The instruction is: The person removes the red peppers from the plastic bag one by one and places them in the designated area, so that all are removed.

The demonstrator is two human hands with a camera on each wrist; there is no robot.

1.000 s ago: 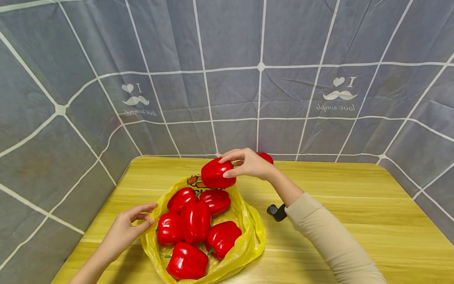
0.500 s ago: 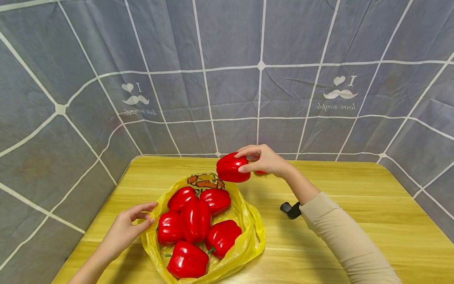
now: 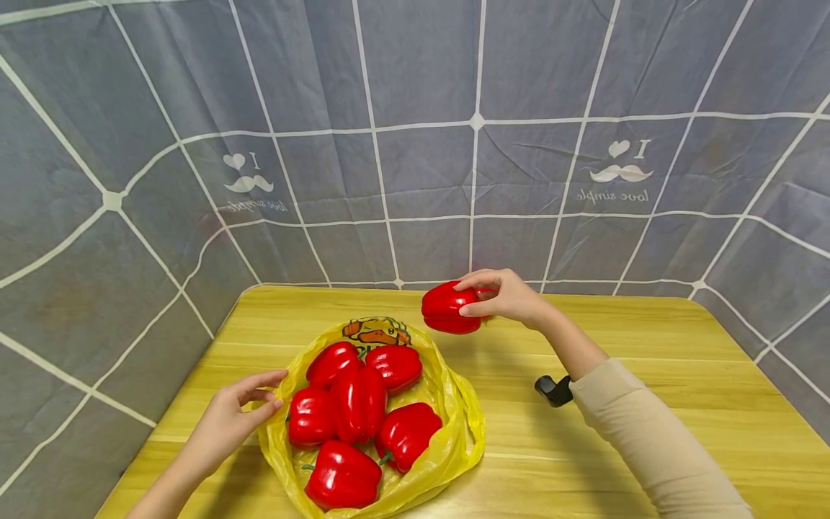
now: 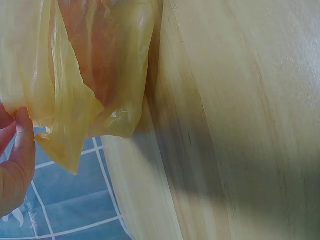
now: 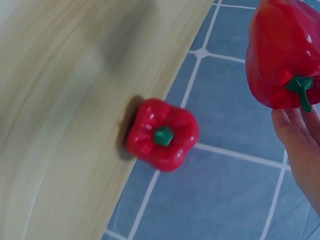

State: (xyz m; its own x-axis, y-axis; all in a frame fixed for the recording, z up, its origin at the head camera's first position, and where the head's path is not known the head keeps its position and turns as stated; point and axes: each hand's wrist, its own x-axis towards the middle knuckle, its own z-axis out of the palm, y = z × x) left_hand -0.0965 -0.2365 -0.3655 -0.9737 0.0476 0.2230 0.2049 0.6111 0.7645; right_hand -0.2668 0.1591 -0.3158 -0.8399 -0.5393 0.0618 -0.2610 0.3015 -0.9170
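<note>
My right hand (image 3: 509,297) grips a red bell pepper (image 3: 447,308) between thumb and fingers, held beyond the bag's far right side. In the right wrist view the held bell pepper (image 5: 285,50) shows its green stem. A yellow plastic bag (image 3: 463,432) lies wide open on the table, with several red bell peppers (image 3: 358,404) inside. At the bag's left rim, my left hand (image 3: 230,414) pinches the plastic; the left wrist view shows its fingers (image 4: 22,145) on the yellow film.
Another bell pepper (image 5: 162,135) stands near the wooden table's (image 3: 648,404) back edge, mostly hidden behind my right hand in the head view. A black curved piece (image 3: 554,391) shows by my right sleeve. Grey gridded cloth (image 3: 428,166) hangs behind and at the sides.
My right hand has carried its bell pepper rightward, from over the bag's far rim to beside it. The left hand and the bag have stayed in place.
</note>
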